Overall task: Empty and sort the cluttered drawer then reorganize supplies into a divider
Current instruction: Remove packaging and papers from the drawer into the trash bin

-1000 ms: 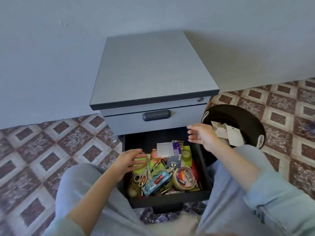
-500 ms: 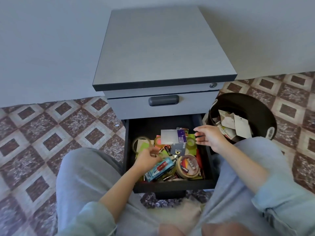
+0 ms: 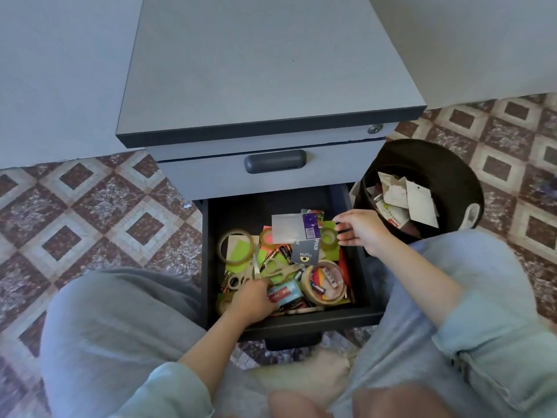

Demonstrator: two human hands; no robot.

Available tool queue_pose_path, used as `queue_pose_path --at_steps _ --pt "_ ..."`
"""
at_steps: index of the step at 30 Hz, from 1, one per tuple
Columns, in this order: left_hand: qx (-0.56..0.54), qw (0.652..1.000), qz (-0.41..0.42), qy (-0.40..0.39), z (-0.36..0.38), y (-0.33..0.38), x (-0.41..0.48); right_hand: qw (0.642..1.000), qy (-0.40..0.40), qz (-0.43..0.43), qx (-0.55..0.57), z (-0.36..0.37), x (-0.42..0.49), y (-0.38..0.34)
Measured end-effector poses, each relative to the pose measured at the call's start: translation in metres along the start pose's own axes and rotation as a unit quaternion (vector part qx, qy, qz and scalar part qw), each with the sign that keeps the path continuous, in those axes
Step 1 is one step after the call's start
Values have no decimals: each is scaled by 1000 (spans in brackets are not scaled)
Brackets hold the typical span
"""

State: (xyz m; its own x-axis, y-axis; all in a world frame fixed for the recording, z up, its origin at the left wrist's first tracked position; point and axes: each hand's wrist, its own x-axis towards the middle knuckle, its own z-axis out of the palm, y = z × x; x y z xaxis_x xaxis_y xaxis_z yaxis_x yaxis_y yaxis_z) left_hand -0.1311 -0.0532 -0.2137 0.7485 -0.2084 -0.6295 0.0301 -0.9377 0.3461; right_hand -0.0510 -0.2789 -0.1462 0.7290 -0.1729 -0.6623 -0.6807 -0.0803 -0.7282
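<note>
Black drawer (image 3: 238,212) stands pulled out, full of clutter. Your left hand (image 3: 253,300) has slid toward its front, by the scissors (image 3: 278,271); its fingers are hidden, so the grasp is unclear. Your right hand (image 3: 358,233) still hovers, fingers loose and empty. A dark card (image 3: 307,251) reads "MAMA".

Left hand (image 3: 252,300) lowered, fingers curled (grip unclear); right hand (image 3: 360,232) higher, fingers loosely extended; both forearms bare.

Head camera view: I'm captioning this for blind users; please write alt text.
A seated person reaches both hands into a cluttered open drawer of a grey cabinet: the left hand is down among scissors and tape rolls, the right hand hovers open at its right side. A black bin of paper scraps stands beside it.
</note>
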Motion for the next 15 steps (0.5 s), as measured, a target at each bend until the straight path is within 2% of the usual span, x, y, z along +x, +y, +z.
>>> queue_pose_path --at_steps 3,8,12,15 --pt "8 1000 5 -15 4 -1 2 995 25 3 -95 0 12 5" --pt "-17 1000 -2 -18 4 -3 8 954 24 46 -297 10 19 21" --pt "-131 990 -34 -22 -4 -8 10 943 19 54 -329 12 19 26" --pt "-210 974 -88 20 -25 -13 12 941 9 54 -334 10 20 27"
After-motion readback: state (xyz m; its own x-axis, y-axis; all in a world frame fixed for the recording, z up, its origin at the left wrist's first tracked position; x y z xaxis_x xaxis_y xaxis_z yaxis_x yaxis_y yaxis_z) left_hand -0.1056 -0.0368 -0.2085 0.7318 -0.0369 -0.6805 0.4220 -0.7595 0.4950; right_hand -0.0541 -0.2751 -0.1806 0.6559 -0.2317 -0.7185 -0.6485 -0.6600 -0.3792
